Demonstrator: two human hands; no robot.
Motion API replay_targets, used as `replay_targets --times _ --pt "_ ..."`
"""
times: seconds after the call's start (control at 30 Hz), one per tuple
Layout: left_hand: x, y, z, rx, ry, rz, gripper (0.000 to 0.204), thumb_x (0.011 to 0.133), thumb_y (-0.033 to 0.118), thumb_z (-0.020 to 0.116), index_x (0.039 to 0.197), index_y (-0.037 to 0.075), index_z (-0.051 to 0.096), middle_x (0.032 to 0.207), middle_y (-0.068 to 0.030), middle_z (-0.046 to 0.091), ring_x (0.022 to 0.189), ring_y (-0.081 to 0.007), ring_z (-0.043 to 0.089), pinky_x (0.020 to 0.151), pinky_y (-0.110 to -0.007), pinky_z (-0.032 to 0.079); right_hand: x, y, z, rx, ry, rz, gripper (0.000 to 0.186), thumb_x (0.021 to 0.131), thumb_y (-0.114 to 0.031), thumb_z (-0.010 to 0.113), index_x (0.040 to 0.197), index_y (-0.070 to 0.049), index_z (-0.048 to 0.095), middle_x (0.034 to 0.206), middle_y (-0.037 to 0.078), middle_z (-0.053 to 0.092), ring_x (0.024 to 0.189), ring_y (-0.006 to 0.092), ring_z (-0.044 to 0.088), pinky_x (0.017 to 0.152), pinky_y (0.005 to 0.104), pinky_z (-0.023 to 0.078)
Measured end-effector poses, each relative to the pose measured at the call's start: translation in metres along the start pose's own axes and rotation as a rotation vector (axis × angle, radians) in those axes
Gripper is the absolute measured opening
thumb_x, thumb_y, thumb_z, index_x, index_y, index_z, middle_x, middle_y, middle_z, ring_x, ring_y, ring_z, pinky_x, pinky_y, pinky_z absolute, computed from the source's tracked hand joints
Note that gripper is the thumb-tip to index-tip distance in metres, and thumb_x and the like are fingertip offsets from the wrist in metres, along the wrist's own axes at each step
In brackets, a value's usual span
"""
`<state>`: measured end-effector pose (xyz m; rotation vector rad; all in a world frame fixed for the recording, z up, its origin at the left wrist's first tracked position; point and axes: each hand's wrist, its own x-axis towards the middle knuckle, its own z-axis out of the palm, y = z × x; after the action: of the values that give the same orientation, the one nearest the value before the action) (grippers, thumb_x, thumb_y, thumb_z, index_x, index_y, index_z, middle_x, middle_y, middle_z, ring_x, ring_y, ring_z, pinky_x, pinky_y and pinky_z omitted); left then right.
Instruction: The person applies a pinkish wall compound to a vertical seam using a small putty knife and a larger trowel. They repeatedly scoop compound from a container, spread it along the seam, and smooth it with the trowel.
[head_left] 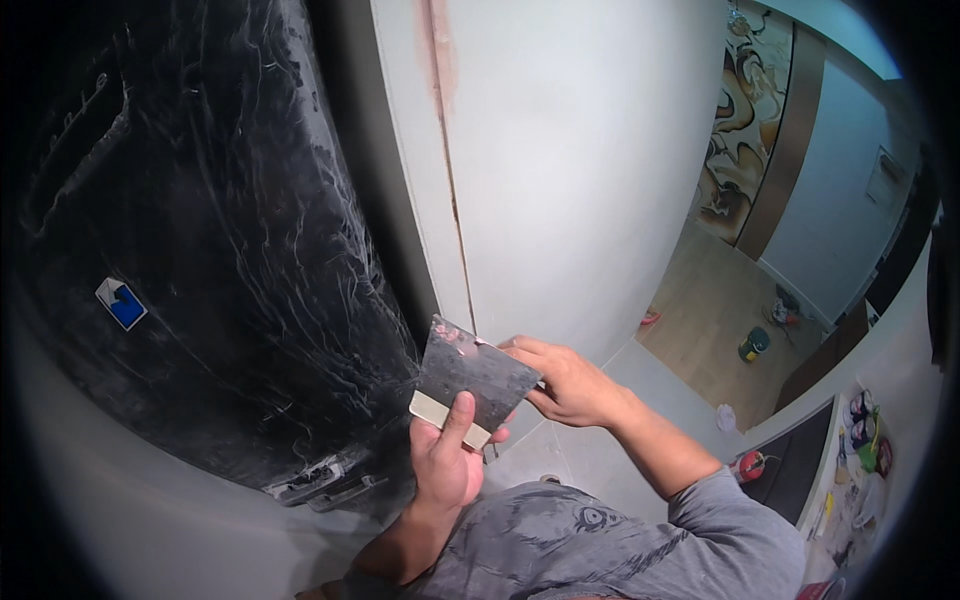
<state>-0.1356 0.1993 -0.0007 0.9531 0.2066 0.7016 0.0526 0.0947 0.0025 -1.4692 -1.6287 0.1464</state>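
Observation:
My left hand (447, 460) grips a wide putty knife (480, 370) by its pale beige handle, thumb on the near side. Its grey metal blade tilts up, with smears of pink putty along the upper left edge. Close against the blade's right side is my right hand (570, 382), fingers curled; the blade hides what they hold, if anything. Just beyond the blade, a narrow dark seam (455, 205) runs up the white wall panel (570, 150), and pink filler (435, 55) covers its upper part.
A large black sheet with white creases (220, 230) covers the left side, bearing a blue and white label (122, 304). At right, a dark green bucket (754, 345) stands on the wooden floor. A shelf (815, 470) with tools and small items is at lower right.

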Motion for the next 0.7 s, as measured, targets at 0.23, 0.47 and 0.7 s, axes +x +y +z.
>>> replay_targets --times 0.23,0.47,0.7 --pt "-0.004 -0.01 -0.018 0.269 0.045 0.454 0.044 0.113 0.021 0.055 0.149 -0.005 0.049 0.13 -0.0178 0.068 0.105 -0.0226 0.073 0.077 -0.036 0.065 -0.02 -0.016 -0.017 1.023 0.39 0.4 0.06 0.094 -0.004 0.066 0.151 -0.001 0.048 0.119 0.016 0.069 0.094 0.0258 0.076 0.067 0.0408 0.068" --pt "-0.012 -0.018 -0.023 0.7 0.045 0.778 0.045 0.111 0.016 0.049 0.146 -0.012 0.054 0.127 -0.0248 0.072 0.11 -0.0333 0.074 0.098 -0.042 0.058 -0.026 -0.044 0.03 1.085 0.401 0.476 0.073 0.089 -0.004 0.068 0.158 0.004 0.044 0.112 0.014 0.07 0.075 0.0168 0.073 0.05 0.0287 0.062" --pt "-0.042 -0.035 -0.047 1.023 -0.158 0.731 0.044 0.107 0.015 0.06 0.144 -0.009 0.058 0.122 -0.0264 0.075 0.105 -0.0365 0.077 0.091 -0.04 0.06 -0.012 -0.059 0.018 1.076 0.45 0.307 0.076 0.089 -0.003 0.068 0.16 0.006 0.041 0.121 0.024 0.071 0.09 0.0249 0.077 0.059 0.0305 0.064"
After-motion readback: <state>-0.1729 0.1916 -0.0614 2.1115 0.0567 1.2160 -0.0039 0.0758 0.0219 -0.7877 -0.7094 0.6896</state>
